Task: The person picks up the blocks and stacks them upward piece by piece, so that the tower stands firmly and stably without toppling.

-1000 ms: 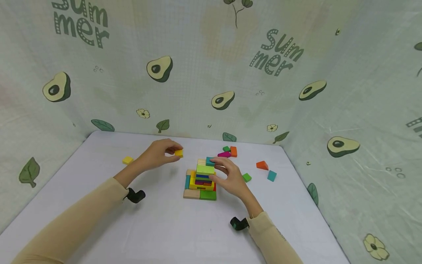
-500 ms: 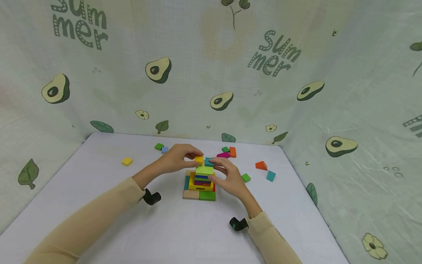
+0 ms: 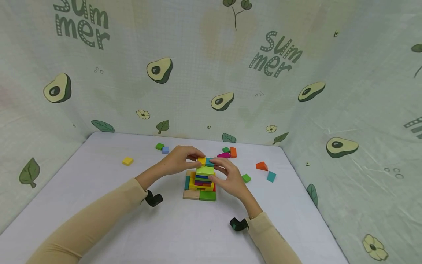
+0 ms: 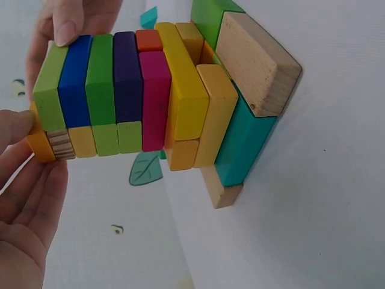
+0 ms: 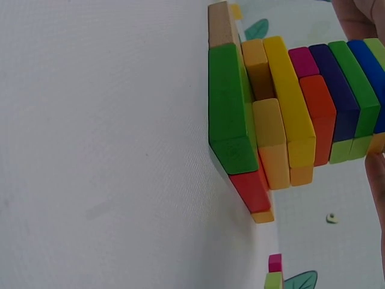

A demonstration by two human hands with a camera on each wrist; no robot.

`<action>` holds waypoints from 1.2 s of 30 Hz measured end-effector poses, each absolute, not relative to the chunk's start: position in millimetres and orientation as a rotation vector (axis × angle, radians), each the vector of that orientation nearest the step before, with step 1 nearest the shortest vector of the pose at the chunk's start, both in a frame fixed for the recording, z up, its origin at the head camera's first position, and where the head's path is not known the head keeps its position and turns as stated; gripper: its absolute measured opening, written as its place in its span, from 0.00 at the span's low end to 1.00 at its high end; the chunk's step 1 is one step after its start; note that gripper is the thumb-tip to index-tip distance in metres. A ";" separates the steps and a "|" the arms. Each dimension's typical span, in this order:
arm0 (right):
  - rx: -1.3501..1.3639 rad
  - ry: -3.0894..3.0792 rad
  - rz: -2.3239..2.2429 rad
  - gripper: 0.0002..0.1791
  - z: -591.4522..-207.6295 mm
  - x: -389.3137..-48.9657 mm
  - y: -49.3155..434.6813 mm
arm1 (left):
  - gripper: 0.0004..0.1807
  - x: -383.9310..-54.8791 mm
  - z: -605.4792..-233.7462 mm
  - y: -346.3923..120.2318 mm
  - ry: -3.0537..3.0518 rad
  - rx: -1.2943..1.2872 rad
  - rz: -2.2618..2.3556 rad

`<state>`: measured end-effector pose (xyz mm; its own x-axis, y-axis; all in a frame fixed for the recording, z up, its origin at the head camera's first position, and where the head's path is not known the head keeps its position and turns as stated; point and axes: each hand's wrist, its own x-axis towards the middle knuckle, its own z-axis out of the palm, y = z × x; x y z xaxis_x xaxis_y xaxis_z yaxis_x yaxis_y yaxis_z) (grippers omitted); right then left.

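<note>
A stepped tower of coloured wooden blocks (image 4: 129,78) stands in the middle of the table on a base of wood, green, teal and red pieces. At its top left my left hand (image 3: 181,160) pinches a small yellow block (image 3: 202,160) between thumb and fingers. Right beside that block sits a teal block (image 3: 209,164). Fingers of my right hand (image 3: 231,180) curl over the teal block, while the thumb touches the right end of a lime block (image 3: 205,171). The far side of the tower is hidden in the head view.
Loose blocks lie around: a yellow one (image 3: 127,161) at left, a green (image 3: 159,146) and a light blue one (image 3: 165,150) at the back. To the right are a magenta (image 3: 224,155), an orange (image 3: 262,166), a green (image 3: 246,178) and a teal one (image 3: 271,176).
My left hand has carried the yellow block rightward onto the tower's top, next to the teal block. The right hand has stayed at the tower. Green and light blue blocks have come into sight.
</note>
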<state>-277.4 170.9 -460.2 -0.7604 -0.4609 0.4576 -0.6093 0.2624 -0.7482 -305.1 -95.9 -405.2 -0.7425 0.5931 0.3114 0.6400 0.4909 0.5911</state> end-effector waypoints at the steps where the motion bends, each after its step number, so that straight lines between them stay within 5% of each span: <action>1: 1.015 -2.376 1.513 0.33 -460.5 -277.3 171.0 | 0.19 -304.6 -404.7 -95.6 -2.659 -1.098 -1.101; 19: 1.015 -2.377 1.515 0.33 -459.3 -275.4 170.8 | 0.24 -308.4 -407.8 -102.2 -2.664 -1.096 -1.097; 36: 1.031 -2.355 1.506 0.33 -460.2 -276.9 170.1 | 0.34 -378.8 -452.0 -207.3 -2.901 -0.647 -0.957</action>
